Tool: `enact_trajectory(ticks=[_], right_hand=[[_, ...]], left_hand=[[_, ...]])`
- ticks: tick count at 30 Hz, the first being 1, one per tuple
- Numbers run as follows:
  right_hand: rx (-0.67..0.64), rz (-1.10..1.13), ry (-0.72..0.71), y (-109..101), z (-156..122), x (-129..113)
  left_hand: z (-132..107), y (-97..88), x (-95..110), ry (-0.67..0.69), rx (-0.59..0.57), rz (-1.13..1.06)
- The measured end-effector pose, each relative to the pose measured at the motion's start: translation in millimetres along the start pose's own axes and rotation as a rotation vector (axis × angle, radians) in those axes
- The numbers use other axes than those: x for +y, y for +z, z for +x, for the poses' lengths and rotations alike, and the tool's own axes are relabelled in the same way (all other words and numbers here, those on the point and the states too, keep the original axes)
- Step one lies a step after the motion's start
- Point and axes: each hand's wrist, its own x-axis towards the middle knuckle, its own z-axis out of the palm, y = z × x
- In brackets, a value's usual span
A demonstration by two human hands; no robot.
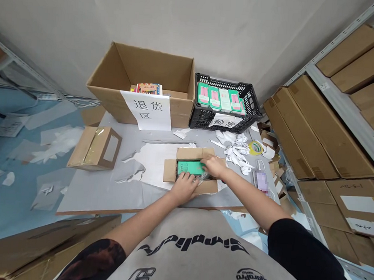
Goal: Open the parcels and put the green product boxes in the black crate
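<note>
From the head camera, a green box (188, 167) lies flat inside an open cardboard carton (191, 170), its flaps folded outward. The box sits between the two hands. The right hand (213, 167) lies on its right end, fingers together and reaching over the top. The left hand (184, 188) is just below it at the near edge, fingers curled downward into the carton. Neither hand is spread wide, and whether either one grips the box cannot be told. Clear plastic wrap (203, 177) shows just beside the box, under the right hand.

The carton stands on white paper (150, 163) on a grey bench (85, 197). Beyond it are a large open carton (140, 82) with a paper sign (146, 110) and a black plastic crate (224, 104) holding pink-and-green boxes (219, 99). Crumpled white paper scraps (233, 149) and a tape roll (256, 147) lie to the right, a small windowed carton (94, 149) to the left, and flat cartons (320, 135) fill the shelves at right.
</note>
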Motion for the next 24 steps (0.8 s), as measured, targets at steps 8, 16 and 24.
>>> enact_trajectory(ticks=[8, 16, 24], right_hand=[[-0.028, -0.265, -0.025, 25.0, 13.0, -17.5], [0.010, -0.285, 0.087, 45.5, 15.9, -24.5], [-0.008, -0.263, 0.059, 35.1, 17.0, -22.2]], left_hand=[[0.7, 5.2, 6.1, -0.034, 0.000, 0.004], [0.1, 24.2, 9.1, -0.102, 0.054, 0.047], [-1.6, 24.9, 4.3, -0.125, 0.081, 0.066]])
